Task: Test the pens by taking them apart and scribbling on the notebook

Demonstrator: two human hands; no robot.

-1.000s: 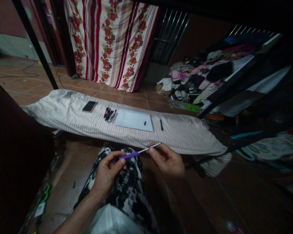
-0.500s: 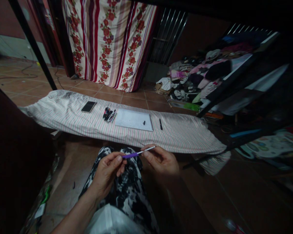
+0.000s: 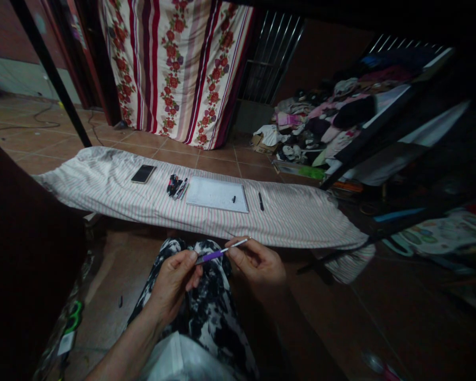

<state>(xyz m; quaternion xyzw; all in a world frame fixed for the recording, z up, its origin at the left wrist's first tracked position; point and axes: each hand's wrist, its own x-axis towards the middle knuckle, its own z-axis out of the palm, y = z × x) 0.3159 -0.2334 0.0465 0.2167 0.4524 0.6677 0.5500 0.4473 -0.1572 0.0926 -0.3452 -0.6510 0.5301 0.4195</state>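
Above my lap, my left hand point(image 3: 177, 280) pinches the rear of a purple pen barrel point(image 3: 212, 256) between thumb and fingers; a greyish end shows at the fingertips. A thin white refill point(image 3: 238, 243) sticks out of the barrel's other end, tilted up to the right. My right hand point(image 3: 259, 263) is closed on that refill with thumb and forefinger, close to the barrel. Ahead, on the striped cloth point(image 3: 301, 217), lie a spiral notebook point(image 3: 214, 193) with a small black cap-like piece point(image 3: 234, 199) on it and a black pen point(image 3: 261, 201).
Left of the notebook are a bunch of pens point(image 3: 176, 186) and a phone point(image 3: 143, 173). A small dark piece point(image 3: 120, 301) and green-handled scissors point(image 3: 73, 317) are at lower left. Heaped clothes point(image 3: 321, 116) and a floral curtain point(image 3: 174, 74) stand beyond.
My right hand has shifted left toward the barrel, and less white refill shows between them. More of the barrel's greyish end is visible at my left fingertips.
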